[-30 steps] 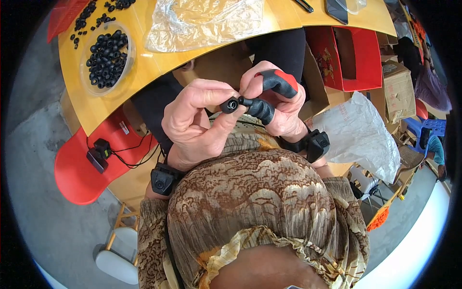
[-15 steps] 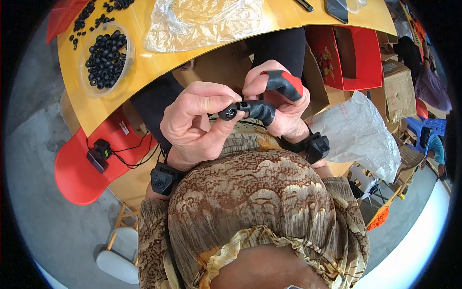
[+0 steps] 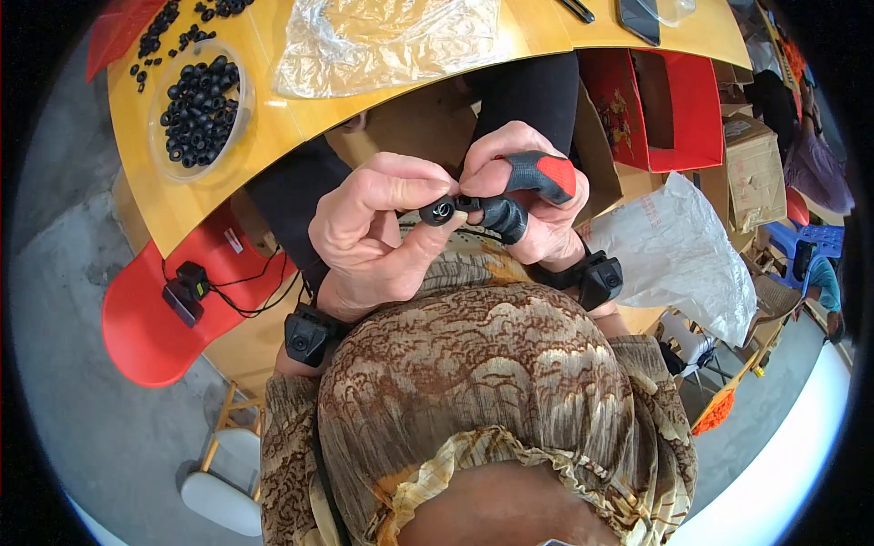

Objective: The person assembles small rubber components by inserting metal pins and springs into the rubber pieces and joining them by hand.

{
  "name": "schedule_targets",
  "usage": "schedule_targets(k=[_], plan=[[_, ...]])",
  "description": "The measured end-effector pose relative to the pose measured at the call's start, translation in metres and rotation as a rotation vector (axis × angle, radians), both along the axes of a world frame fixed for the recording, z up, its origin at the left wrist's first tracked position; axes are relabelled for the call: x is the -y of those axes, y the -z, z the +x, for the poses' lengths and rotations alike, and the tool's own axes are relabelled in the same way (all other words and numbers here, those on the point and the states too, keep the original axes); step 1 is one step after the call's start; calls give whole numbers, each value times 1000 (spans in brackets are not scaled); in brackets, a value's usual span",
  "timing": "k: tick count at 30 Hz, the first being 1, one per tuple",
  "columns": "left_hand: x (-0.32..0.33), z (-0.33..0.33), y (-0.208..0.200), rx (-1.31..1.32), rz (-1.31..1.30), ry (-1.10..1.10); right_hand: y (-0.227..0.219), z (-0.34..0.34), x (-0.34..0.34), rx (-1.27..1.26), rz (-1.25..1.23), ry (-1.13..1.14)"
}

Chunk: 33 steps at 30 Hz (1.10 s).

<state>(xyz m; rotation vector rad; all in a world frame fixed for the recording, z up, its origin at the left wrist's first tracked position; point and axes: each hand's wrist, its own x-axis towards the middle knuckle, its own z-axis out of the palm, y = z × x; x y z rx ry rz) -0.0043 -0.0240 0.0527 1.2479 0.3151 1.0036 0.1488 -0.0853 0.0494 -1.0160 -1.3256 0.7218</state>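
My left hand (image 3: 375, 218) pinches a round black plastic part (image 3: 437, 212) between thumb and fingertips. Its hole faces up toward me, with a pale, shiny ring inside. Close against it, my right hand (image 3: 533, 187) holds a smaller black piece (image 3: 468, 204) in a closed pinch. Whether the two pieces touch is hard to make out. Black covers wrap my right thumb and forefinger, and a red patch (image 3: 556, 177) marks the forefinger's cover. Both hands are over my lap, just short of the table edge.
On the yellow table (image 3: 264, 146) stands a clear bowl (image 3: 238, 127) of round black parts, with small black pieces (image 3: 153, 41) scattered behind it. A clear plastic bag (image 3: 382, 45) and a phone (image 3: 639, 20) lie there too. A red box (image 3: 696, 109) is at right, a red stool (image 3: 146, 318) at left.
My right forefinger has come down from its raised bend onto the small black piece. The round part in my left hand has shifted slightly right.
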Motion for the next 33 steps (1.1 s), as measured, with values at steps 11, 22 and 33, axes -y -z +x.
schedule_targets(k=[11,22,33], plan=[[-2,-3,2,-31,-19,12,1,-3,1,-102,-47,-22],[-4,-4,6,-47,-84,43,13,-11,-1,-861,-148,-159],[-3,-2,5,-53,-122,48,11,-10,-1,-898,-159,-180]])
